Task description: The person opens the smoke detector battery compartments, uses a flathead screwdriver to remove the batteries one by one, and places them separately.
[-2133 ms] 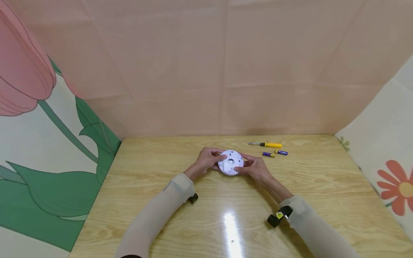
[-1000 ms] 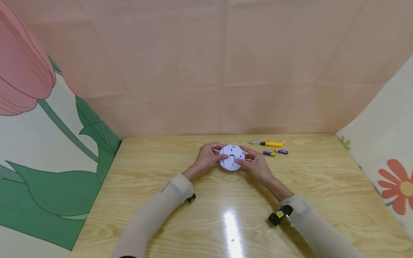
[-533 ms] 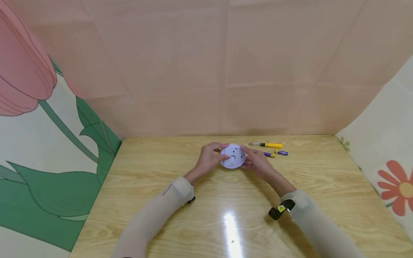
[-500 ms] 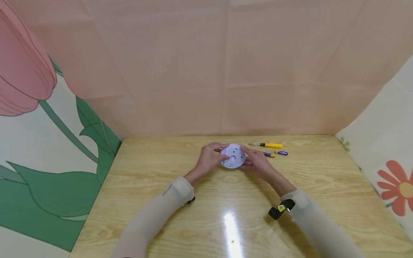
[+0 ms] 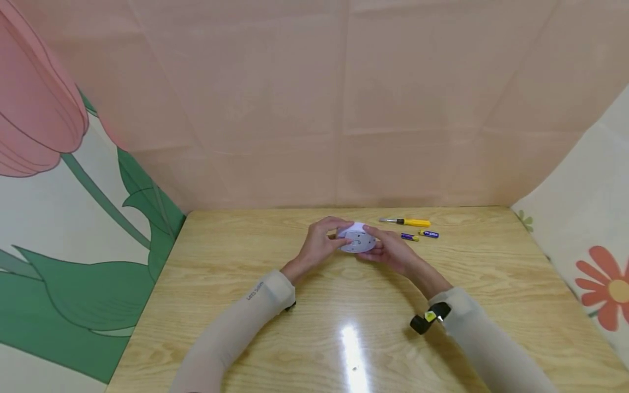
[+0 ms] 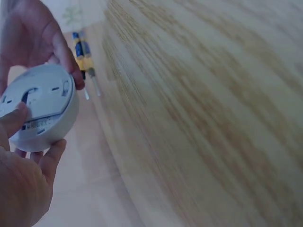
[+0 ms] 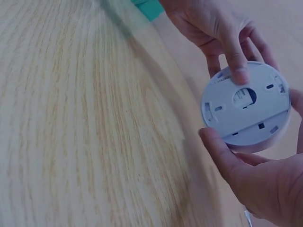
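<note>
Both hands hold a round white smoke detector (image 5: 361,243) just above the table, its slotted mounting plate facing the person. My left hand (image 5: 316,241) grips its left side; the thumb presses on the plate near the central hole while the other fingers support the far side, as the left wrist view of the detector (image 6: 45,101) shows. On the opposite side, my right hand (image 5: 395,252) holds the rim between thumb and fingers. In the right wrist view the plate on the detector (image 7: 265,105) looks seated against the body. The detector's front is hidden.
Beyond the right hand, a yellow-handled screwdriver (image 5: 415,222) lies near the table's back edge. Two purple-and-yellow batteries, a nearer battery (image 5: 409,237) and a farther battery (image 5: 429,234), lie in front of it. The wooden table (image 5: 255,234) meets a pink backdrop (image 5: 265,136).
The detector has risen slightly and tilted back, so its face looks flatter and its side wall shows. My right thumb has shifted from the plate up to the rim. The left thumb stays on the plate.
</note>
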Demonstrator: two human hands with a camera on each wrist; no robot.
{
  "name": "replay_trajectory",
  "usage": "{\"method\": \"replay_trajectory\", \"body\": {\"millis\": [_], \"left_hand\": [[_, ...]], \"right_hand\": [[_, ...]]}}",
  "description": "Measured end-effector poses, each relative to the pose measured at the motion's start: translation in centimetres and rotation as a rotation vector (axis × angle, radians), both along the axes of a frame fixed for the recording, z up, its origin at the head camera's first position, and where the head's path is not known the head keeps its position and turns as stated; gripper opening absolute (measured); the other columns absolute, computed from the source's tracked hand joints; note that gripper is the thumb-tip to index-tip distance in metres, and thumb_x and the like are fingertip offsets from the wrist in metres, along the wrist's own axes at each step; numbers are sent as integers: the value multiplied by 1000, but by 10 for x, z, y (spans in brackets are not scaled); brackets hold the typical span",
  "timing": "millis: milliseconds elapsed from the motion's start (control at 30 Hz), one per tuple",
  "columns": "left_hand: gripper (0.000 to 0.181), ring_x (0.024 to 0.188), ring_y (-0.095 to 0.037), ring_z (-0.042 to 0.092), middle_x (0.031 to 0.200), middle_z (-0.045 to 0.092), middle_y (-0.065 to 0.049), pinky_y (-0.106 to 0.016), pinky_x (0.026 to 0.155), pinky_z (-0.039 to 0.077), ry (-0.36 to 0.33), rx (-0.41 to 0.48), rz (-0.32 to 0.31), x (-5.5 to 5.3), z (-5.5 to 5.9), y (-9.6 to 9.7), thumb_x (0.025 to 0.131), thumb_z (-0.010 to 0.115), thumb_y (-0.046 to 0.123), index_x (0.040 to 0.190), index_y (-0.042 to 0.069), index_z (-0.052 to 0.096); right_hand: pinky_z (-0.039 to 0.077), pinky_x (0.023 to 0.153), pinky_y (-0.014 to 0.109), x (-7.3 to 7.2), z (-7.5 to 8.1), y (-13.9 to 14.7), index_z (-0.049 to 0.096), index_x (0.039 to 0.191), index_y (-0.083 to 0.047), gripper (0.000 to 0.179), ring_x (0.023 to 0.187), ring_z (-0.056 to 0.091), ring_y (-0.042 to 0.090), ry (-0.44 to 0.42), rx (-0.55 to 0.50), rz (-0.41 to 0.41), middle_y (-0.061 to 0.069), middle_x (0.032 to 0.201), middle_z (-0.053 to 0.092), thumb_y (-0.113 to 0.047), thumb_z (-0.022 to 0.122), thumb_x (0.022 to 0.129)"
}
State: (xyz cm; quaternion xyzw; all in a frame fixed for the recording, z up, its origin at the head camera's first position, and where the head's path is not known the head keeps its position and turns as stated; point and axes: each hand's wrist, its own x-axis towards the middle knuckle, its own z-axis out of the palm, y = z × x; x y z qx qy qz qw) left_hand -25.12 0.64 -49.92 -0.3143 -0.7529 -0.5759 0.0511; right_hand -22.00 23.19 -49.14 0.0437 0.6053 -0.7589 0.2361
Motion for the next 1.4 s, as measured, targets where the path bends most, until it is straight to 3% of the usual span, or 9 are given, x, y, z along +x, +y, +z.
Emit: {"method": "replay_trajectory", "body": {"millis": [200, 300, 467, 600, 733, 867, 1067, 1400], "left_hand": [[52, 113, -21, 61, 122, 65, -4, -36, 88, 55, -53, 35, -26, -2, -1, -3, 76, 82, 4, 125, 10, 67], [67, 121, -28, 58, 135, 59, -3, -38, 92, 53, -150, 31, -31, -3, -1, -7, 76, 84, 12, 137, 19, 58], [84, 127, -33, 54, 145, 50, -11, -32, 96, 51, -340, 1, -25, -4, 2, -12, 74, 84, 36, 146, 37, 42], [88, 126, -24, 56, 144, 50, -14, -29, 100, 48, -453, -28, -25, -5, 5, -15, 74, 83, 44, 149, 30, 39], [88, 123, -17, 57, 142, 54, -8, -30, 101, 47, -528, -59, -37, -5, 6, -16, 75, 83, 44, 148, 16, 43], [82, 117, -13, 60, 138, 58, -3, -26, 96, 50, -553, -66, -52, -7, 3, -15, 75, 85, 36, 142, 6, 50], [74, 113, -13, 63, 131, 63, 0, -25, 93, 51, -556, -60, -88, -9, -1, -16, 68, 90, 32, 133, 13, 60], [83, 121, -16, 58, 133, 61, -2, -24, 99, 47, -468, -108, -96, -12, -4, -17, 62, 93, 19, 136, 11, 56]], "right_hand": [[40, 105, 52, 0, -1, -2, 34, 146, 5, 70, 110, 65, 28, 75, -17, -64, 25, 137, 47, -34, 64, 96], [40, 105, 49, 0, -3, -3, 29, 150, 2, 75, 108, 65, 23, 111, -6, -98, 25, 140, 42, -28, 67, 94], [41, 103, 49, 1, -7, -3, 30, 152, -4, 80, 112, 63, 34, 195, 74, -132, 28, 133, 52, -22, 75, 88], [47, 99, 48, 3, -9, -2, 36, 151, -14, 81, 110, 64, 29, 290, 213, -109, 23, 127, 59, -27, 79, 84], [53, 92, 33, 3, -11, -2, 36, 152, -17, 83, 112, 63, 24, 382, 309, -93, 24, 134, 56, -30, 80, 82], [52, 92, 24, 3, -14, 0, 34, 152, -11, 89, 123, 57, 30, 437, 307, -91, 24, 140, 51, -23, 83, 79], [45, 98, 19, 0, -18, 5, 38, 150, -9, 92, 129, 50, 30, 501, 337, -62, 16, 147, 46, -16, 88, 72], [41, 104, 21, -9, -26, 7, 36, 149, -1, 100, 135, 45, 30, 656, 391, 46, 15, 150, 43, -18, 91, 67]]}}
